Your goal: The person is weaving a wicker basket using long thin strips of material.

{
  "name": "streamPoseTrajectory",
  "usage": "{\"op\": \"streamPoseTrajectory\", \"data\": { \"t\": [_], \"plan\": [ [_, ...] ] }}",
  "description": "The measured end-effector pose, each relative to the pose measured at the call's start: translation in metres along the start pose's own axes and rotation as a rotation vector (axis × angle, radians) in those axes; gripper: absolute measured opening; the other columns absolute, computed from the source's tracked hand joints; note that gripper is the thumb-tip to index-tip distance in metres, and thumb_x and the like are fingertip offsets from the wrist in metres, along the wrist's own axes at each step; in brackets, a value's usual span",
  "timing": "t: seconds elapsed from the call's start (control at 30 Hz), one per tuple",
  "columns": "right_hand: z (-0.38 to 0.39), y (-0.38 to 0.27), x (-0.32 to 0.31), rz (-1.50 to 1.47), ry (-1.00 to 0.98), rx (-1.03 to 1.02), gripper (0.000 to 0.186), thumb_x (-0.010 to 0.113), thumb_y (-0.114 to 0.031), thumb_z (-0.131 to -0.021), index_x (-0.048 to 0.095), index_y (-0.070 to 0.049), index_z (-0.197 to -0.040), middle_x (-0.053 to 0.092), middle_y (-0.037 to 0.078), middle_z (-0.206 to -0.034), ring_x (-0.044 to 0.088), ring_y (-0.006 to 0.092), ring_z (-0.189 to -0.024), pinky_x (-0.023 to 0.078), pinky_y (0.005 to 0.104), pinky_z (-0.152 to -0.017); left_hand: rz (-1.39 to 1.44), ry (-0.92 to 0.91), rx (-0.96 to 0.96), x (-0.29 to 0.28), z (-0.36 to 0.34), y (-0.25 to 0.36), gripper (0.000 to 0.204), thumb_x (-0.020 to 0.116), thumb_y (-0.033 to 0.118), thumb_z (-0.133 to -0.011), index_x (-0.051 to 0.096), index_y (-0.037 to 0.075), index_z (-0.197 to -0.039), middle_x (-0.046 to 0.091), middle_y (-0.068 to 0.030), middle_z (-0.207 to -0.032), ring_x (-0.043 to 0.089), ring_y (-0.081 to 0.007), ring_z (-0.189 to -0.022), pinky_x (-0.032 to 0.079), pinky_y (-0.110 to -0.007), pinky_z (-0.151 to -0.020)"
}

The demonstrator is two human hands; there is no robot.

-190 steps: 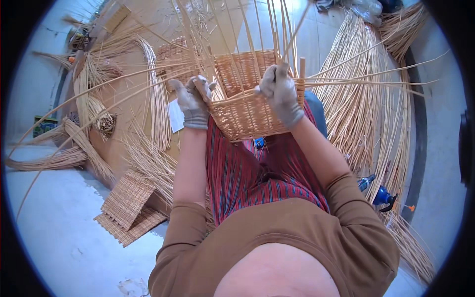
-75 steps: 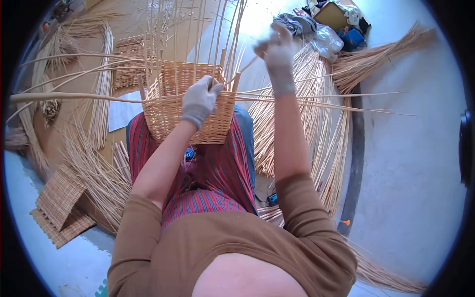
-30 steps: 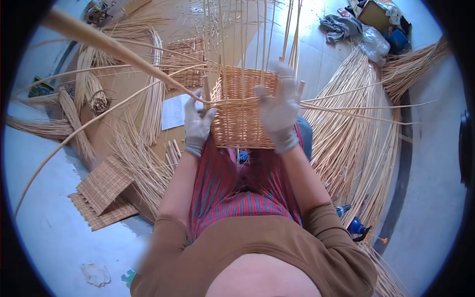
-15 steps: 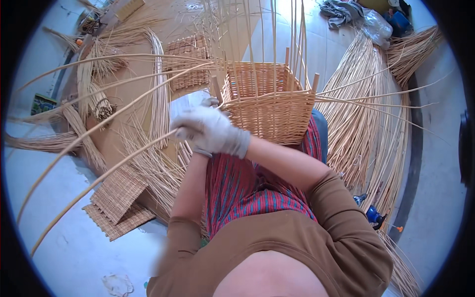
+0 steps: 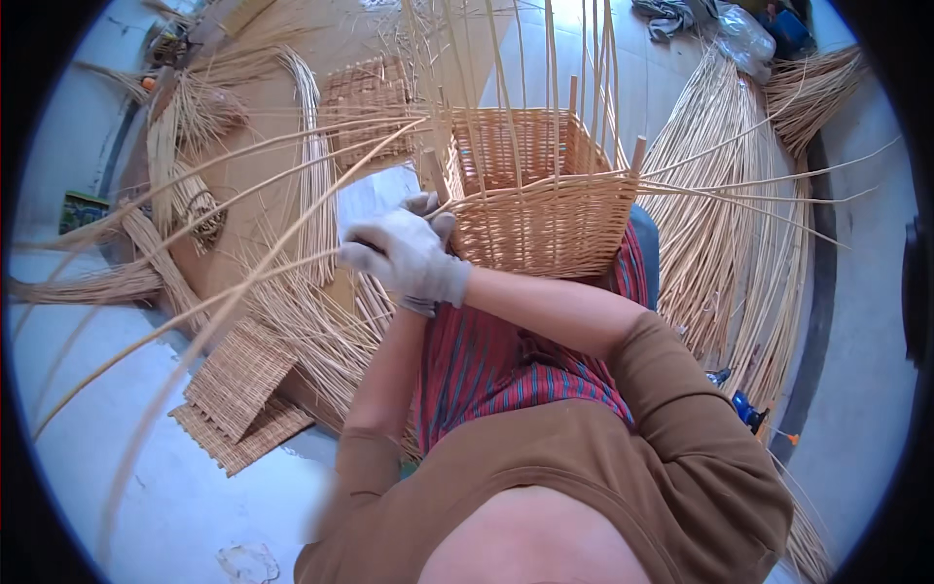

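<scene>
A rectangular wicker basket rests on my lap over a red striped cloth, with long upright rods and side rods sticking out and thicker stakes at its corners. My right hand, in a pale grey glove, crosses over to the left and is closed on a long bending rod beside the front left corner. My left hand, gloved too, is mostly hidden behind the right; its visible fingers curl at that corner, holding the woven rod by the rim.
Loose willow bundles lie at left and right. Woven panels lie lower left, another behind, beside a white sheet. A blue tool is at lower right; bags and cloths are at upper right.
My right hand has moved from above the basket's right side across to its left front corner, pulling a rod leftward and down. The basket has shifted slightly right in view.
</scene>
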State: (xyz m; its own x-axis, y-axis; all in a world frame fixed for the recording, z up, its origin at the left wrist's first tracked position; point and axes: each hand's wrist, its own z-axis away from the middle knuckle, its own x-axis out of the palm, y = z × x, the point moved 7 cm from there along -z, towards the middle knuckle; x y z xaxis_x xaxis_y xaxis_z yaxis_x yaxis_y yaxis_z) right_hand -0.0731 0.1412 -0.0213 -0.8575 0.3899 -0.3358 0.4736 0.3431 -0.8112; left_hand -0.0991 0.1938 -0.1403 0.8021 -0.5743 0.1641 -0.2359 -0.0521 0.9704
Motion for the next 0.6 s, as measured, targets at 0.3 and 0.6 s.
{"op": "streamPoseTrajectory", "data": {
  "t": [0.3, 0.6],
  "plan": [
    [-0.131, -0.044, -0.047, -0.194, -0.351, -0.238, 0.025, 0.058, -0.021, -0.105, 0.067, -0.013, -0.127, 0.071, 0.010, -0.101, 0.069, 0.0236, -0.090, 0.056, 0.0385, -0.081, 0.192, -0.155, -0.446, -0.022, -0.064, -0.032, 0.016, 0.071, 0.019, -0.103, 0.068, 0.007, -0.113, 0.071, -0.0024, -0.108, 0.066, -0.0114, -0.102, 0.054, -0.030, -0.095],
    [-0.137, 0.000, -0.075, 0.022, -0.318, -0.207, 0.023, 0.056, -0.021, -0.108, 0.068, -0.020, -0.128, 0.075, 0.010, -0.113, 0.072, 0.0298, -0.103, 0.056, 0.0405, -0.092, -0.384, -0.124, -0.231, 0.011, -0.079, 0.014, 0.020, 0.073, 0.014, -0.102, 0.066, 0.002, -0.116, 0.072, -0.0034, -0.108, 0.064, -0.0102, -0.096, 0.052, -0.028, -0.089]
  ]
}}
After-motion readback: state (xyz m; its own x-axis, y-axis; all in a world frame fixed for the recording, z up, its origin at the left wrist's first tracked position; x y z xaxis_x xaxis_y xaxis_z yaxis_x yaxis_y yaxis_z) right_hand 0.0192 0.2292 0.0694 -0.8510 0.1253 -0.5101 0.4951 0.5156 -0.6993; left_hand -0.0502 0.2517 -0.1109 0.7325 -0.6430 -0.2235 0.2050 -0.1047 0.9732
